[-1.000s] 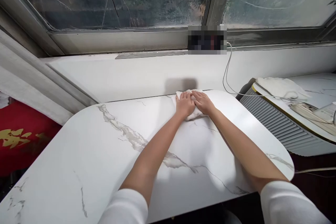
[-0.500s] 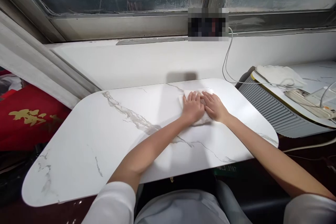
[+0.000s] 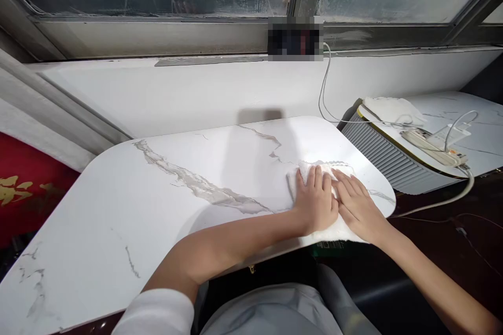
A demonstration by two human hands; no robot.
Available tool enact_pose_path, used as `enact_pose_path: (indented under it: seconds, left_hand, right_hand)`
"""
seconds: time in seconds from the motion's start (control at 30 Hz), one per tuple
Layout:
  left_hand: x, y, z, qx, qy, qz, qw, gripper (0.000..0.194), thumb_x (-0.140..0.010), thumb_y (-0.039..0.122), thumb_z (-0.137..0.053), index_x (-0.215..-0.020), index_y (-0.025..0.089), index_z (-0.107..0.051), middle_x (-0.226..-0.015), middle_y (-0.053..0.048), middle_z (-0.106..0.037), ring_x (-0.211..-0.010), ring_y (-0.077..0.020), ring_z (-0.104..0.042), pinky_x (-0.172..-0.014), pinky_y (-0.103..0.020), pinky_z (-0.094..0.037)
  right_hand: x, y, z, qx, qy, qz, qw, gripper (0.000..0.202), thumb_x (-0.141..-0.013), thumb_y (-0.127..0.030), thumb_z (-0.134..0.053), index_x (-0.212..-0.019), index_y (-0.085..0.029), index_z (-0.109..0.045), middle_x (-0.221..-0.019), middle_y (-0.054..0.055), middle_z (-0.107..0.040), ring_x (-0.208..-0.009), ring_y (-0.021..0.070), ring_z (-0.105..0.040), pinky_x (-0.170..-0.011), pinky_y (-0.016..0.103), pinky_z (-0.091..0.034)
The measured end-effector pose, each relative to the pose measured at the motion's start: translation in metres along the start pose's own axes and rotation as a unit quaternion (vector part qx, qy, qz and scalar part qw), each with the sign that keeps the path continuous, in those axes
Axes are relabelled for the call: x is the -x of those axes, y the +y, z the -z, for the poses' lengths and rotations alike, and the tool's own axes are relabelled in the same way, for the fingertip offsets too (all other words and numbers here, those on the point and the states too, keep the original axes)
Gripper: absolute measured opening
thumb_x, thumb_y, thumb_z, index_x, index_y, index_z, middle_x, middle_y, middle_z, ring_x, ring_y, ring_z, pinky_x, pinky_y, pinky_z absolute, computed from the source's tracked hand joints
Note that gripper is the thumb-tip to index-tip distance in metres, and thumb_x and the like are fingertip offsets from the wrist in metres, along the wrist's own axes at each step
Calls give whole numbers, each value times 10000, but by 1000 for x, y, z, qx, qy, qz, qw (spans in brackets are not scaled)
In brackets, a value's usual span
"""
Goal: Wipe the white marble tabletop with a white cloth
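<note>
A white cloth (image 3: 334, 231) lies on the white marbled tabletop (image 3: 118, 188), near its front right edge. My left hand (image 3: 315, 201) presses flat on the cloth with its fingers stretched forward and slightly apart. Right beside it, my right hand (image 3: 359, 209) also rests on the cloth, its fingers pointing forward and to the left. The thumbs are close together. Part of the cloth shows around the fingertips and below the palms; the rest is hidden under both hands.
A ribbed side cabinet (image 3: 401, 159) stands at the right, bearing another white cloth (image 3: 393, 110) and a power strip (image 3: 432, 147). A thin white cable (image 3: 323, 89) hangs from the windowsill. Red fabric (image 3: 31, 188) is at the left.
Both hands and the cloth have moved right and nearer to my body, from the back part of the tabletop to its front edge. The view has shifted slightly to the right.
</note>
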State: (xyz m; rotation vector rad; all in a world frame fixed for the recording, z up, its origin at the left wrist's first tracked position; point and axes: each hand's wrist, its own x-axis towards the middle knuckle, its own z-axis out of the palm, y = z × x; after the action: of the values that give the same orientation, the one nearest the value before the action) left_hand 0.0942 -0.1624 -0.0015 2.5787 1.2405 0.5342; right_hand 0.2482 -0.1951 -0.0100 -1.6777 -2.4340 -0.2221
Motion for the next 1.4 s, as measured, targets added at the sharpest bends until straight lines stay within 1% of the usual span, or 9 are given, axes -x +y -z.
enact_pose_path:
  seconds: [0.1, 0.23, 0.47, 0.57, 0.7, 0.87, 1.03, 1.23, 1.4]
  left_hand:
    - [-28, -19, -1, 1, -7, 8, 1000, 505, -906, 249, -339, -1382, 83, -376, -1521, -193, -299, -1422, -304, -228, -1141, -604, -163]
    - [-85, -53, 0, -2, -33, 39, 999, 506, -925, 260, -301, -1405, 111, -357, -1540, -149, -282, -1427, -263, -220, -1158, -561, -136]
    - [-171, -99, 1, -25, -22, 138, 990, 529, -942, 280, -220, -1434, 117, -326, -1553, -114, -261, -1437, -241, -192, -1169, -535, -93]
    - [-191, -103, -2, -34, -5, 177, 984, 537, -946, 272, -200, -1442, 102, -314, -1552, -121, -258, -1441, -249, -181, -1168, -540, -85]
    - [-202, -102, -6, -38, -2, 191, 981, 544, -944, 275, -210, -1448, 97, -302, -1555, -124, -249, -1445, -245, -171, -1168, -535, -97]
    - [-196, -90, -10, -58, 2, 181, 982, 539, -947, 292, -209, -1454, 137, -307, -1562, -93, -244, -1452, -219, -154, -1174, -508, -86]
    - [-172, -45, -23, -71, 7, 122, 990, 527, -946, 297, -259, -1426, 105, -358, -1534, -135, -301, -1433, -263, -211, -1161, -532, -136]
    - [-117, 17, -35, -56, 29, 15, 998, 526, -944, 302, -291, -1401, 58, -382, -1504, -186, -340, -1416, -298, -241, -1144, -562, -179]
    - [-60, 35, -25, -44, 8, -31, 999, 551, -952, 327, -268, -1422, 48, -346, -1518, -182, -314, -1425, -307, -219, -1144, -576, -186]
  right_hand:
    - [-31, 14, -8, -1, -11, -16, 1000, 524, -888, -248, -262, -1401, -173, -334, -1479, 135, -382, -1403, 259, -274, -1120, 537, -249]
    - [-92, 39, -22, -19, -12, -46, 999, 493, -885, -257, -275, -1332, -119, -431, -1464, 150, -405, -1382, 273, -308, -1113, 512, -254]
    - [-199, 93, -46, -77, -1, 13, 997, 521, -858, -235, -308, -1344, -102, -439, -1464, 151, -411, -1358, 276, -339, -1101, 485, -260]
    - [-223, 111, -51, -100, 4, 38, 994, 506, -866, -238, -294, -1330, -121, -460, -1455, 131, -427, -1348, 256, -354, -1098, 454, -275]
    - [-231, 123, -51, -108, -14, 62, 992, 501, -909, -278, -261, -1348, -111, -436, -1476, 139, -394, -1370, 252, -325, -1102, 466, -266]
    - [-210, 127, -46, -90, -24, 59, 994, 521, -917, -305, -270, -1384, -113, -398, -1488, 143, -375, -1384, 270, -309, -1113, 504, -249]
    - [-147, 129, -32, -56, -11, 10, 998, 502, -921, -290, -242, -1363, -139, -425, -1483, 124, -391, -1392, 235, -307, -1136, 474, -240]
    - [-43, 113, -10, -7, 6, -37, 999, 496, -936, -279, -230, -1391, -157, -385, -1469, 129, -408, -1383, 238, -328, -1125, 496, -263]
    - [11, 69, 4, 23, 32, -23, 999, 488, -944, -270, -237, -1408, -164, -345, -1450, 144, -419, -1371, 247, -343, -1115, 509, -273]
